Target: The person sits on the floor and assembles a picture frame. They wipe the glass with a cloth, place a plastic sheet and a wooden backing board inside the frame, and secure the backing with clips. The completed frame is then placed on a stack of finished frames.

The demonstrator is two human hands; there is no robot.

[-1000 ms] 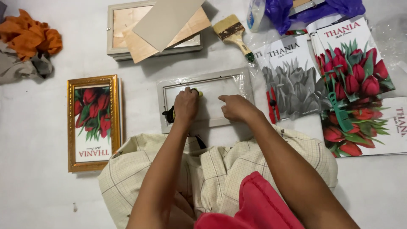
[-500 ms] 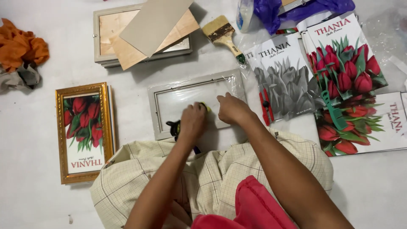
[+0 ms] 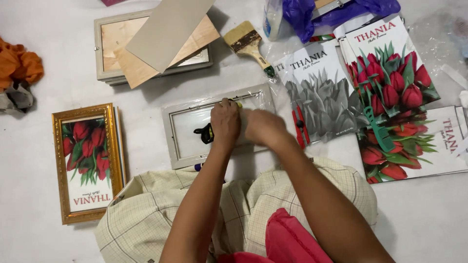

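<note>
A pale, whitish floor [image 3: 429, 219] fills the view, with the person sitting on it in checked trousers. Far left, a stack of grey frames [image 3: 105, 46] carries loose backing boards [image 3: 165, 39]. At the right lie flower prints [image 3: 390, 83] in red and in grey, one with a green comb-like tool [image 3: 378, 129] on it. At the near left lies a gold frame [image 3: 87, 163] with a red tulip picture. A paintbrush [image 3: 248, 46] lies far of centre.

The grey frame [image 3: 187, 131], wrapped in clear film, lies directly in front of the knees, its long axis running left to right. Both hands meet over its right half, touching each other. The left hand [image 3: 225, 122] is curled shut on a small yellow-and-black tool [image 3: 207, 134], pressing it near the frame's far rail. The right hand [image 3: 263, 127] lies loosely closed against the frame's right end; whether it pinches anything cannot be told. The frame's left half is bare, away from both hands, nearer the left.
</note>
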